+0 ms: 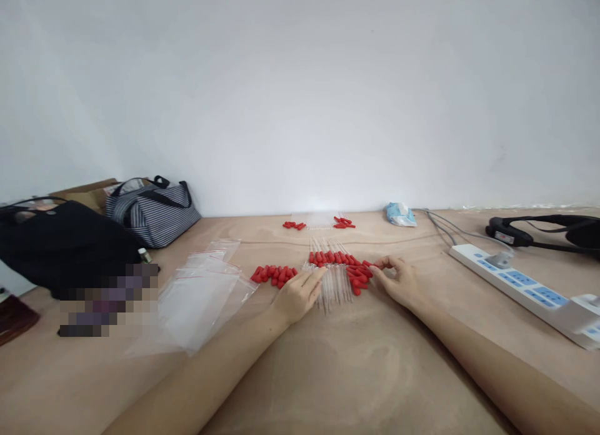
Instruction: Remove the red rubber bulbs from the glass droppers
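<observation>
Glass droppers with red rubber bulbs lie in groups on the wooden table. In the middle, one row of droppers [330,258] has its thin tubes pointing away from me. Red bulbs [274,274] line the left side, and more bulbs [357,279] the right, with their clear tubes [335,288] overlapping between them. My left hand [300,292] lies over the left part of these tubes, fingers stretched out, its thumb hidden. At the right end of the row, my right hand [398,280] has thumb and fingertips closed on a dropper's red bulb.
Clear zip bags [201,304] are stacked at the left. Farther back lie more droppers [344,222] and a blue-white tissue pack [400,214]. A power strip [520,279] and a black headset [510,232] occupy the right; a striped bag [162,213] and black bag [60,247] the left.
</observation>
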{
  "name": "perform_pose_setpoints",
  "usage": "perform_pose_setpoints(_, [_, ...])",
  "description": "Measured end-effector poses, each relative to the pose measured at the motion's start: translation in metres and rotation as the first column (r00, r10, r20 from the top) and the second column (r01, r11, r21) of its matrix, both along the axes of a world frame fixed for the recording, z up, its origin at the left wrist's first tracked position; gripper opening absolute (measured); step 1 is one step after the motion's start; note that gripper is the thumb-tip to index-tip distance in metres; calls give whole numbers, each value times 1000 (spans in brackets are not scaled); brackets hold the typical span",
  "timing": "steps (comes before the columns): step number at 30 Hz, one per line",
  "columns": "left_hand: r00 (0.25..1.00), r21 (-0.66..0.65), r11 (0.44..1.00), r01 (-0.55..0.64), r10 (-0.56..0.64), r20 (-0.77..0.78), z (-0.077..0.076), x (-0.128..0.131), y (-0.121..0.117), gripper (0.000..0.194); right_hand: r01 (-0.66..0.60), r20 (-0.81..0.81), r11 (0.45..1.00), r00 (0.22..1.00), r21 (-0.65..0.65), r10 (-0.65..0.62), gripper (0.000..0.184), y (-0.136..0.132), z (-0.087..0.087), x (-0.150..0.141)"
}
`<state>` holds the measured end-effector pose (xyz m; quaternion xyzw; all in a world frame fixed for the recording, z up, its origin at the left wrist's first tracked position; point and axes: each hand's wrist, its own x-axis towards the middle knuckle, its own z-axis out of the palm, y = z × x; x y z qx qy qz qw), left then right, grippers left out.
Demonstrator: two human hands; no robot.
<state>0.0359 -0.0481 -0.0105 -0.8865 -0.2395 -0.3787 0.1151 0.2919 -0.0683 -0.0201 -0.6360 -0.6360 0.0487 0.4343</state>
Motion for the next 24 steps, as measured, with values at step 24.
perform_pose_setpoints(24, [991,-209,974,83,-102,-84,18,-21,-20,54,-66,178,991,980,-118,86,36,-10,10,6])
